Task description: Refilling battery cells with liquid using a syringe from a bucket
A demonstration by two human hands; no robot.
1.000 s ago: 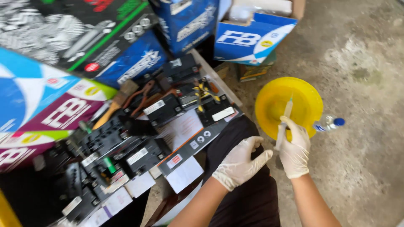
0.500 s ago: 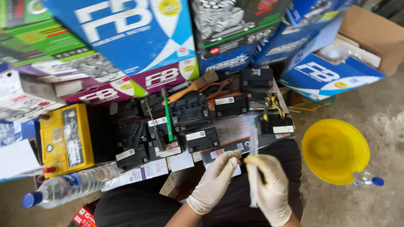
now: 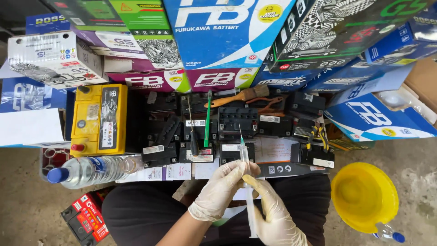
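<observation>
The right hand point(image 3: 277, 218) in a pale glove was closed around a clear syringe point(image 3: 247, 182), needle pointing up over the small black batteries point(image 3: 236, 122); the left hand point(image 3: 221, 189) pinched its barrel near the front; a yellow bowl point(image 3: 364, 197) stood well apart on the right; a water bottle point(image 3: 88, 169) lay on the left.

**Workshop floor and stacked stock**

Bare concrete floor point(image 3: 409, 155), stained and dusty, fills the right and lower left. Stacked cardboard boxes point(image 3: 227, 41) in blue, green, purple and black form the back wall. Before them, a low board point(image 3: 273, 150) carries small black batteries point(image 3: 236, 123). Even daylight; soft shadows.
</observation>
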